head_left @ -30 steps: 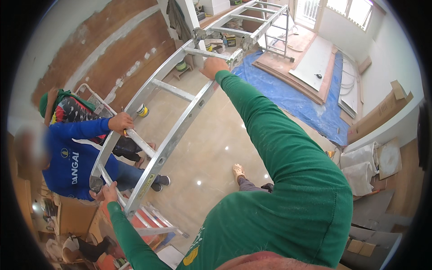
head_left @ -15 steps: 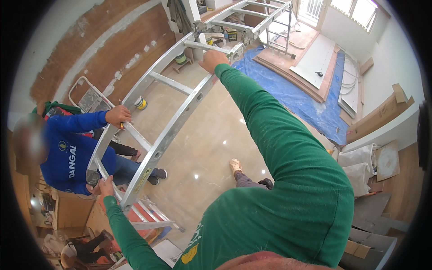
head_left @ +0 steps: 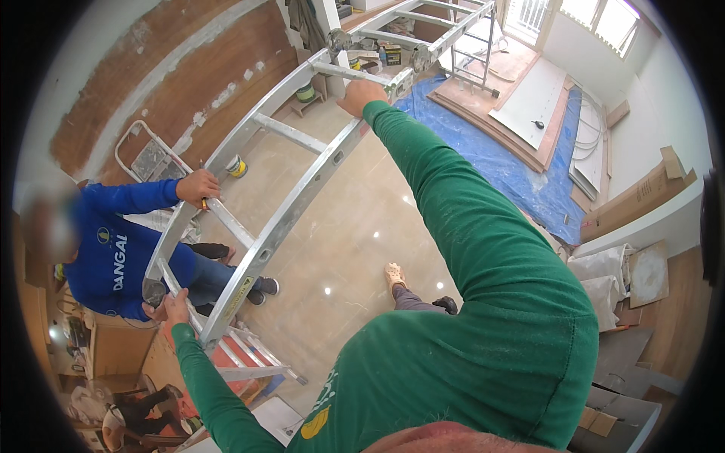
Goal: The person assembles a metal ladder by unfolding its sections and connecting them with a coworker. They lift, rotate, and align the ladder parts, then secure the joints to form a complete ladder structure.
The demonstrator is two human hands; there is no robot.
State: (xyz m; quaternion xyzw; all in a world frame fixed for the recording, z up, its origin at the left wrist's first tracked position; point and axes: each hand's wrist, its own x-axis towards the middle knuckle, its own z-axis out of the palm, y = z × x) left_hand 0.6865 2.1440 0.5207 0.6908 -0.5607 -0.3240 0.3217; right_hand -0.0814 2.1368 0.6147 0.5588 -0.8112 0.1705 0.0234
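Note:
A long aluminium folding ladder (head_left: 306,193) slants across the view, held up off the floor, with hinge joints (head_left: 421,57) near its far bend. My right hand (head_left: 361,97) is closed around the near rail, close to that joint; its fingertips are partly hidden. Down at the lower left, my left hand (head_left: 177,308) grips the end rung of the same ladder. Opposite me a co-worker in a blue long-sleeved shirt (head_left: 113,249) holds it too. One co-worker's hand (head_left: 198,186) is on a rung, the other (head_left: 155,310) near the ladder's end beside my left hand.
A blue tarp (head_left: 453,121) under stacked boards (head_left: 529,113) covers the floor at far right. A paint can (head_left: 237,166) stands beyond the ladder, near a white-framed step stool (head_left: 155,162). Another ladder (head_left: 253,371) is below my left arm. Sacks (head_left: 600,294) and cardboard (head_left: 642,192) line the right.
The ladder's far hinged part has shifted slightly up and right in view, my right hand with it. The co-worker's body has moved a little lower left. All hands keep their holds.

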